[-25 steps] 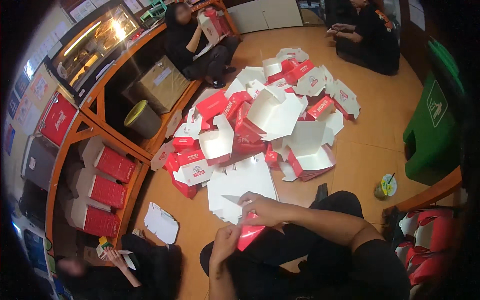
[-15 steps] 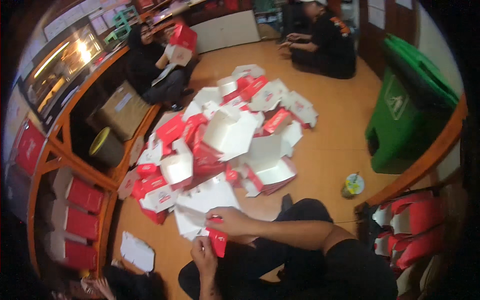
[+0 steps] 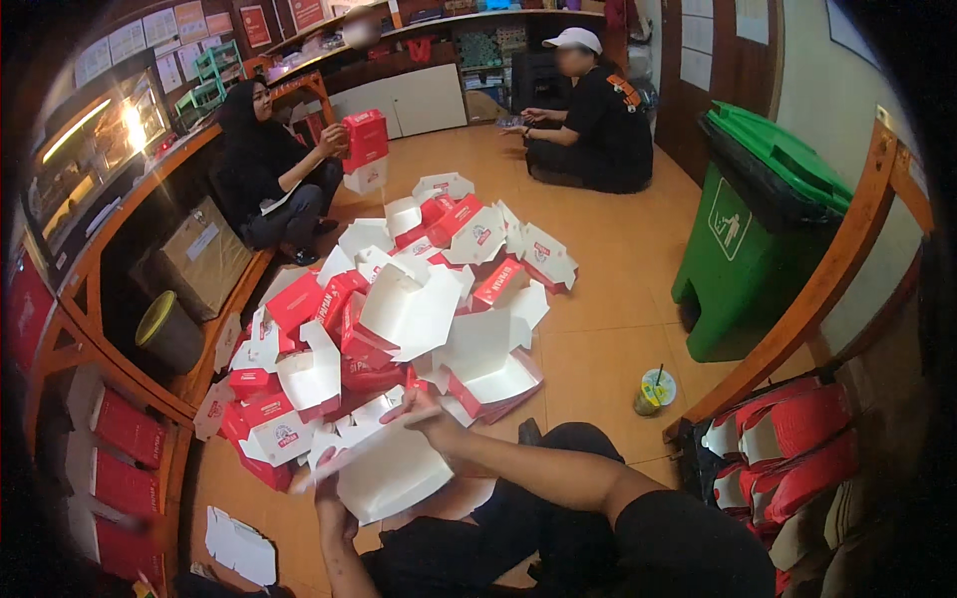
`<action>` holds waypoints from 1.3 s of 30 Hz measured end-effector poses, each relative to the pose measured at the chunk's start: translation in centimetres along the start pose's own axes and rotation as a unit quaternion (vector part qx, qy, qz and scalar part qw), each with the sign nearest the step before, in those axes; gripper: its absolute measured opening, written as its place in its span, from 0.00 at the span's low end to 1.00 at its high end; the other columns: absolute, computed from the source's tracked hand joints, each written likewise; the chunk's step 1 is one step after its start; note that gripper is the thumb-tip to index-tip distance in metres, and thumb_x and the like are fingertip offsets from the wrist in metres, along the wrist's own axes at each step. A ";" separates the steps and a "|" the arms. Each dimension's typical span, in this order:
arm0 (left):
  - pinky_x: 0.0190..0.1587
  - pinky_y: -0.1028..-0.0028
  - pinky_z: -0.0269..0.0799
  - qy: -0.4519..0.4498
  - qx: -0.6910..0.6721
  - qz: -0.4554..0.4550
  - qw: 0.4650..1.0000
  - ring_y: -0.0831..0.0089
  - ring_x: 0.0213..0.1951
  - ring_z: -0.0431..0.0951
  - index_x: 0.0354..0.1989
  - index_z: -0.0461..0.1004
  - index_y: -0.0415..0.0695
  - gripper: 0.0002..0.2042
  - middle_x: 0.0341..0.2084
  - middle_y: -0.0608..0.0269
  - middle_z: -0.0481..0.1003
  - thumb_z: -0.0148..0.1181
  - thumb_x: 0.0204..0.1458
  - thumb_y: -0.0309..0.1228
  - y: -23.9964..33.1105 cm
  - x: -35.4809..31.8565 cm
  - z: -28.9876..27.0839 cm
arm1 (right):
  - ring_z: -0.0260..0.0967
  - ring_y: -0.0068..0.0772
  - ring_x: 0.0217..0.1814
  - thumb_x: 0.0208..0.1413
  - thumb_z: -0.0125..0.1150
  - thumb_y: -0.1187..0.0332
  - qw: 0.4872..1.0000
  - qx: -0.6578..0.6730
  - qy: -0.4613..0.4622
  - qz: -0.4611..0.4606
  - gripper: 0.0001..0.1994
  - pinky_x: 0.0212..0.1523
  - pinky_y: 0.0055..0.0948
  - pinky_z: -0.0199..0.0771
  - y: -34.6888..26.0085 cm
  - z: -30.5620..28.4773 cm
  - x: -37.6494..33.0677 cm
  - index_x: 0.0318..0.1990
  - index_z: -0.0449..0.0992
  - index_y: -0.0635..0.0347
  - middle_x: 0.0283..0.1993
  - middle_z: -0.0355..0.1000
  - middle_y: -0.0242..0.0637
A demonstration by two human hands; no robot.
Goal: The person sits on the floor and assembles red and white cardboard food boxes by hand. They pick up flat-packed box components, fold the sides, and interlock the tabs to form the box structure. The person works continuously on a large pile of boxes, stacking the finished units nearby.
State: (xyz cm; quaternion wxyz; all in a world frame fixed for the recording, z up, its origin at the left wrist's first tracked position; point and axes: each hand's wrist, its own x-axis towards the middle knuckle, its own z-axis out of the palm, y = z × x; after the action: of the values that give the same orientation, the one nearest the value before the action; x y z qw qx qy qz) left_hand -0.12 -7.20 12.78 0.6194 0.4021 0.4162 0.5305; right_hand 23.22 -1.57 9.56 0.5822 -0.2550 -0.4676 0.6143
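Between my hands is an open cardboard food box (image 3: 397, 480), its white inside facing up and its flap raised on the far side. My left hand (image 3: 335, 506) closes round the box's left side, with the fingers partly hidden. At the far right edge, my right hand (image 3: 435, 423) pinches the cardboard near a red corner. Just beyond lies a heap of red and white boxes, among them a large open one (image 3: 411, 307) with its white inside showing and another (image 3: 309, 373) further left.
A green bin (image 3: 753, 239) stands at the right, and a drink cup (image 3: 654, 392) sits on the floor (image 3: 598, 349). Stacked red boxes (image 3: 797, 448) fill the lower right. Two people sit beyond the heap; the left one holds a red box (image 3: 365, 140). Wooden shelving (image 3: 140, 384) runs along the left.
The cardboard in my hands, earlier showing a small red part, now shows its wide white inside. My hands are further apart, the left one shifted left. The whole view has shifted too.
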 end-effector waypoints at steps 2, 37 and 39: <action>0.54 0.64 0.71 -0.011 -0.100 -0.013 0.995 0.63 0.53 0.71 0.58 0.63 0.42 0.25 0.53 0.56 0.69 0.53 0.60 0.47 -3.0 0.1 -3.3 | 0.67 0.26 0.53 0.62 0.54 0.60 0.992 -0.124 -0.024 -0.004 0.14 0.55 0.30 0.66 -1.2 0.8 -0.7 0.47 0.72 0.61 0.48 0.72 0.33; 0.49 0.64 0.65 0.206 0.025 -0.053 0.977 0.64 0.52 0.68 0.56 0.67 0.48 0.21 0.53 0.60 0.68 0.47 0.61 0.48 -8.4 2.4 -5.3 | 0.52 0.56 0.69 0.48 0.68 0.58 0.709 -0.665 -0.234 0.018 0.36 0.67 0.47 0.56 11.5 -3.9 -1.9 0.63 0.61 0.58 0.68 0.52 0.57; 0.44 0.67 0.67 0.211 0.062 -0.071 0.973 0.66 0.49 0.70 0.54 0.68 0.47 0.19 0.51 0.61 0.69 0.49 0.61 0.45 -10.0 3.3 -5.3 | 0.51 0.61 0.69 0.47 0.68 0.57 0.682 -0.698 -0.210 0.061 0.35 0.66 0.48 0.57 13.0 -3.6 -3.2 0.62 0.62 0.58 0.68 0.52 0.58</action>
State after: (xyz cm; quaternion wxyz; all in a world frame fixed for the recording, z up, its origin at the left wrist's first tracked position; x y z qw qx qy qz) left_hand -1.59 -4.80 1.37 0.5275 0.2881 0.5968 0.5316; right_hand 20.71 -2.09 -4.05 0.0835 -0.4801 -0.8543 0.1808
